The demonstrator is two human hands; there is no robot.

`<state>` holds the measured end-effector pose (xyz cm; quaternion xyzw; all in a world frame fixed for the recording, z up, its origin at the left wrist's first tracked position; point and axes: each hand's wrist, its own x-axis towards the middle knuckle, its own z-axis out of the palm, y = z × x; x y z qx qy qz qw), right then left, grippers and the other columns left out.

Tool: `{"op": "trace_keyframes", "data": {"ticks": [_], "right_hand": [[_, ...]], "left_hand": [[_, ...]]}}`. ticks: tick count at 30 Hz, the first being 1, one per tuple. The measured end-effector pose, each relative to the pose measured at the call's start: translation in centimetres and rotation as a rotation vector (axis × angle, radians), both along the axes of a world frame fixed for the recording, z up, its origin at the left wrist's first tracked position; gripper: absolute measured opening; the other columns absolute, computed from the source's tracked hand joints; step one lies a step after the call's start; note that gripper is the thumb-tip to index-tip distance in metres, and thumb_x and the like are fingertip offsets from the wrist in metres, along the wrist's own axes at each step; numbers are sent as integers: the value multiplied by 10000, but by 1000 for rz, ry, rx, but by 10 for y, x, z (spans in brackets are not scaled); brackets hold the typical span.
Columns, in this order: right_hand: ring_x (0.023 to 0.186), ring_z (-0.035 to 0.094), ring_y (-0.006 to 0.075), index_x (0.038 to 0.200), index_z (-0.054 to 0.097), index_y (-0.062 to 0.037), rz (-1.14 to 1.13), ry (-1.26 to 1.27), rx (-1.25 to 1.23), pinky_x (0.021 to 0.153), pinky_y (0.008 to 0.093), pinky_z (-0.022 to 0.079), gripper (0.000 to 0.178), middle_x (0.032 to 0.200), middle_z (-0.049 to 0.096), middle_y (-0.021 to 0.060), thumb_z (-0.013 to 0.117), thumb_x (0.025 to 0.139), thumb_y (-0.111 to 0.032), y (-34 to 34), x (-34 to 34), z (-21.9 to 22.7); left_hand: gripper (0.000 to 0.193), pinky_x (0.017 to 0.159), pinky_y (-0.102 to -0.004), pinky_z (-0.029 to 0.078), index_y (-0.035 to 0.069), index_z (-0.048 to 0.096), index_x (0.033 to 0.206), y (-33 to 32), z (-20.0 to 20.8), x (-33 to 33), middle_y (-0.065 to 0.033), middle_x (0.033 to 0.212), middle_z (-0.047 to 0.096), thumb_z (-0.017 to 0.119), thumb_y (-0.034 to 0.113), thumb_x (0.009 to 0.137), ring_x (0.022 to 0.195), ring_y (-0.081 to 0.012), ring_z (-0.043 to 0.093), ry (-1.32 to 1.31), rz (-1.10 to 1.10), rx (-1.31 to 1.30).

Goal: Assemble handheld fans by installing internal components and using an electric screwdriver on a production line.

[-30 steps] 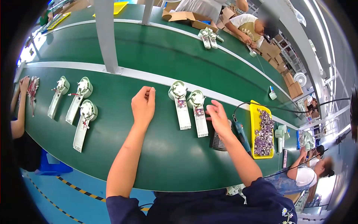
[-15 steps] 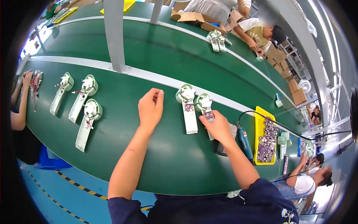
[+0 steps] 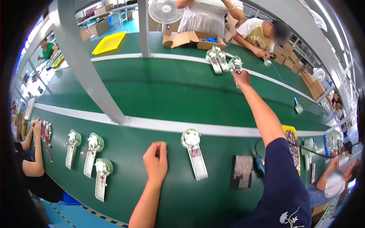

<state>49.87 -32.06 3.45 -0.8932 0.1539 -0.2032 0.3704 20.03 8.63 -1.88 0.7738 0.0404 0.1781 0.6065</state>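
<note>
My right hand (image 3: pixel 242 78) is stretched out over the far part of the green bench. It grips a pale green fan-like housing (image 3: pixel 235 62) with a round head and a long handle; its fingers partly cover the handle. Just left of that, two similar open housings (image 3: pixel 218 62) lie side by side. Near me, my left hand (image 3: pixel 156 161) is held over the bench with its fingers curled in and nothing visible in them. To its right lies another housing (image 3: pixel 195 154), its white inner parts and small wires exposed.
Several more housings (image 3: pixel 91 154) lie at the left. On the right are a dark tray of small metal pins (image 3: pixel 242 171), a teal electric screwdriver (image 3: pixel 259 162) and a yellow tray (image 3: pixel 288 129) of small parts. A grey post (image 3: pixel 87 68) and metal rail cross the bench. Co-workers sit around.
My right hand has lifted one of the two near housings and carried it forward to the far side beside the others. My left hand stays curled near the remaining one. The view has tilted up.
</note>
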Motion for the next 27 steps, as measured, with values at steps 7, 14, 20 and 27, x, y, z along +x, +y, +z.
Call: {"op": "trace_keyframes", "data": {"ticks": [7, 14, 20, 27], "right_hand": [[697, 644, 184, 902, 755, 2, 6, 42, -11, 659, 382, 503, 344, 754, 702, 73, 725, 816, -330, -98, 128, -59], [625, 579, 119, 877, 733, 42, 84, -85, 221, 585, 317, 447, 288, 735, 665, 31, 735, 862, -245, -103, 170, -112], [1160, 635, 336, 1182, 630, 172, 54, 59, 32, 1010, 420, 467, 851, 1216, 669, 259, 853, 726, -512, -133, 155, -89], [878, 640, 191, 1198, 646, -59, 150, -97, 192, 742, 346, 535, 345, 1032, 674, 78, 681, 941, -286, 27, -9, -27]], "left_hand": [[138, 611, -254, 481, -10, 706, 938, -6, 16, -5, -51, 734, 664, 658, 118, 961, 658, -93, 592, 28, 41, 116], [111, 615, -267, 493, 0, 708, 941, 2, 20, -23, -80, 752, 681, 672, 104, 944, 646, -134, 615, 76, 66, 100], [117, 627, -287, 500, -5, 710, 911, -3, 21, -7, -105, 779, 693, 654, 94, 941, 665, -154, 626, 58, 48, 128], [115, 603, -274, 471, -15, 679, 911, 8, 16, 1, -67, 704, 631, 653, 90, 950, 610, -126, 545, 47, 45, 23]]}}
